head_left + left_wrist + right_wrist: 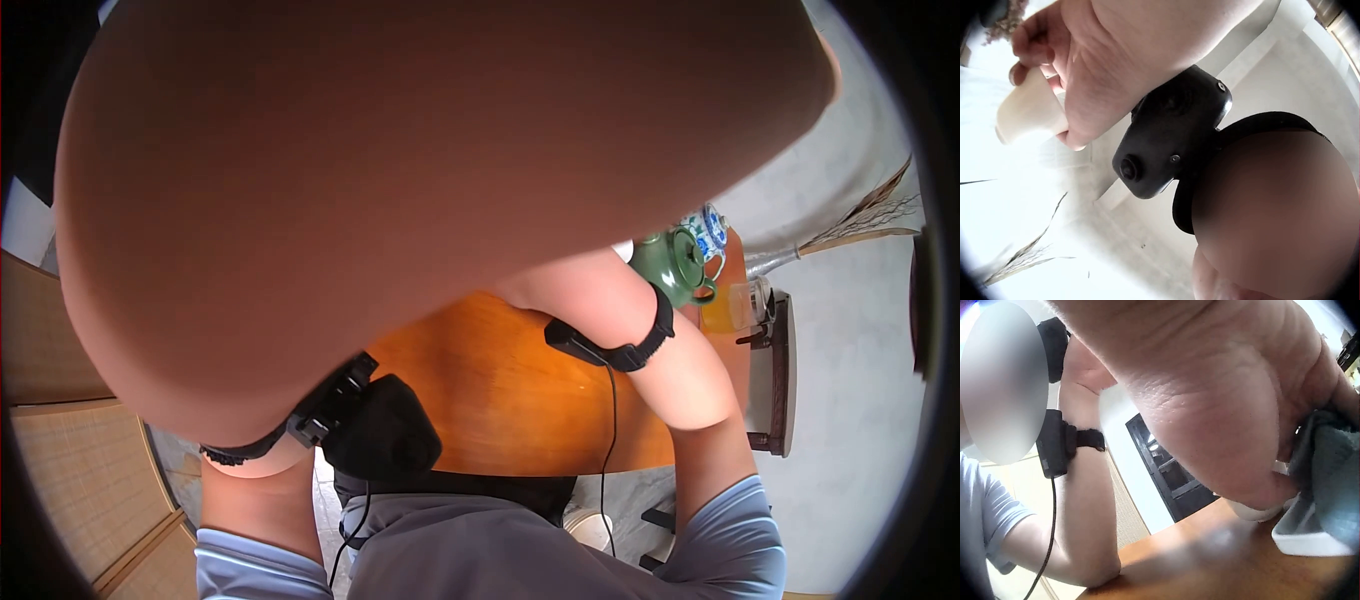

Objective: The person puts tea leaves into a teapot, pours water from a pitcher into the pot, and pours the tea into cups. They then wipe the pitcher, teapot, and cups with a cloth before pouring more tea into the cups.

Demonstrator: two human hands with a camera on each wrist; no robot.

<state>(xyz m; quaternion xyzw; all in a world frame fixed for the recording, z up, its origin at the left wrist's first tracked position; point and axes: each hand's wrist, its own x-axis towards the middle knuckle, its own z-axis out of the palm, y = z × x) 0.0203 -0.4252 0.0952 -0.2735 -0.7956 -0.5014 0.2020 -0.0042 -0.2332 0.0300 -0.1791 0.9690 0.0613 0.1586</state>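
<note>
Raised high, my left hand [1100, 69] curls its fingers round a small white cup [1030, 115], which is tilted. In the head view, the blurred left arm fills the upper part and covers both hands. My right hand [1229, 406] is low over the wooden table [520, 390] and grips a folded grey-green cloth [1332, 481]. Just under the cloth lies a white, straight-edged dish [1313, 544], cut off by the frame edge. A pale rounded vessel [1254, 514] shows partly behind the right thumb.
A green teapot [668, 268] and a blue-and-white pot [708, 230] stand beyond the right forearm. Near the table's right edge is a glass jug of yellow liquid [722, 308]. A dark wooden chair [785, 385] stands beside it. Cables hang from both wrist cameras.
</note>
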